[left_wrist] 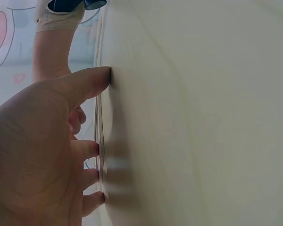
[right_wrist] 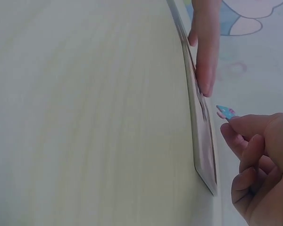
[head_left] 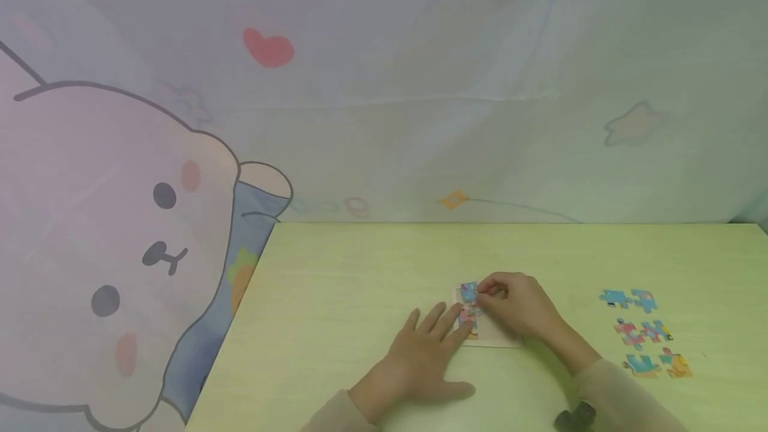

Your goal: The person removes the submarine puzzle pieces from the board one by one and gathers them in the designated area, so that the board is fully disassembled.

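Note:
A pale puzzle board [head_left: 498,337] lies flat on the table, with a few joined pieces [head_left: 467,321] along its left side. My left hand [head_left: 420,359] is spread out, its index and middle fingertips resting on those pieces and the board's left edge. Between thumb and index finger, my right hand [head_left: 519,302] pinches a blue puzzle piece [right_wrist: 226,111] with pink spots. That piece is tilted and raised over the board in the right wrist view. In the left wrist view, the left hand's thumb and fingertips touch the tabletop.
To the right on the light wooden table [head_left: 342,285] lie several loose puzzle pieces [head_left: 642,365] in three rows of two. A cloth [head_left: 420,85] with a cartoon bear, hearts and a star hangs behind the table. A dark device [head_left: 575,417] sits at the right wrist.

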`<state>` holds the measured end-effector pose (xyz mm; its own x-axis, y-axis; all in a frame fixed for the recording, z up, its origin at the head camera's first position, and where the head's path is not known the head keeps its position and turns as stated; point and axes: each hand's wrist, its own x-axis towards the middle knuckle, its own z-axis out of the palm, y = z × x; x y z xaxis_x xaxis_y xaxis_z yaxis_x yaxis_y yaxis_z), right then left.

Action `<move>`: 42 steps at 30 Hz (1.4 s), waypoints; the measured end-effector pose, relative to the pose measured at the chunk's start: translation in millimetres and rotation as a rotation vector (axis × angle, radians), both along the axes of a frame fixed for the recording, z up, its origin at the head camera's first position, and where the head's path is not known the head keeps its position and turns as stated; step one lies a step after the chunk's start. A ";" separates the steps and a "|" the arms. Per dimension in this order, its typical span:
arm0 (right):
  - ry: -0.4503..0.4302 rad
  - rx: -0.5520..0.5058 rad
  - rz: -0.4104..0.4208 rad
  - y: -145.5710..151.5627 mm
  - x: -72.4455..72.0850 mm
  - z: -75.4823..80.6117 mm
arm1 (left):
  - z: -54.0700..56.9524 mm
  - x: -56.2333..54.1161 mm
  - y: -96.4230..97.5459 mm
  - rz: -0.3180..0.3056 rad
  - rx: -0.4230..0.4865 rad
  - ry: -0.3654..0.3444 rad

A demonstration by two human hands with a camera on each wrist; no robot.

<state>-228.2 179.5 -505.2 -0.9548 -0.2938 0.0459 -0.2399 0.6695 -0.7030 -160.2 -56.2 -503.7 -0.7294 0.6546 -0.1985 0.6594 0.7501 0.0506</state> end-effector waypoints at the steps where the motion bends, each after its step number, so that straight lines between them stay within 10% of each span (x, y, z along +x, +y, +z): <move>1: -0.003 -0.001 -0.012 2.1 0.3 1.5 | 0.1 0.0 0.1 0.001 -0.002 0.001; 29: -0.040 0.081 -0.151 140.6 20.3 -2.3 | -4.7 -2.3 -4.5 -0.021 0.015 0.029; 42: -0.113 0.075 -0.323 159.0 26.2 -6.6 | -4.9 -3.0 -6.3 -0.021 0.026 0.023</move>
<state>-202.0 338.5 -511.8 -0.9968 0.0260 -0.0759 0.0698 0.7486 -0.6593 -163.2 -62.6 -508.6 -0.7200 0.6743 -0.1640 0.6759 0.7350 0.0546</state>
